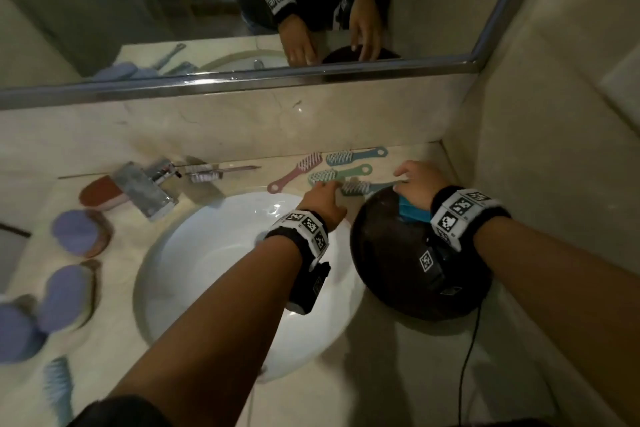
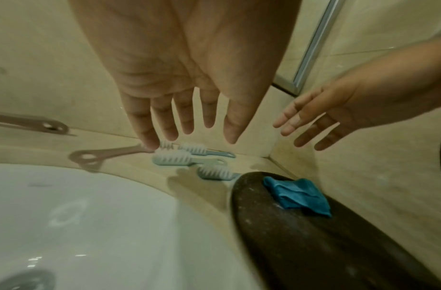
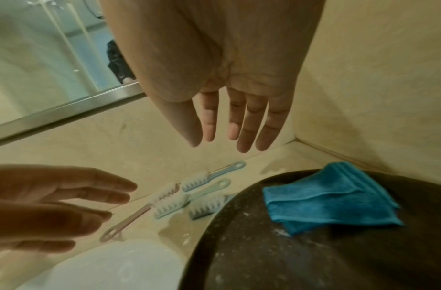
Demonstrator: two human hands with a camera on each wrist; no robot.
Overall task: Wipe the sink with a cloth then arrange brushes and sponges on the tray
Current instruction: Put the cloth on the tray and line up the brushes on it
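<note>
Up at the back corner of the counter (image 1: 398,374), both hands hover over the brushes: the left hand (image 1: 320,203) and right hand (image 1: 420,184) each have a wide, empty grip, fingers straight and spread. Four small brushes (image 3: 179,196) lie close together on the counter between the white sink (image 1: 221,260) and the wall, just beside the dark round tray (image 1: 391,253). A folded blue cloth (image 3: 331,198) rests on the tray, while purple sponges (image 1: 74,232) sit well apart on the sink's far side.
</note>
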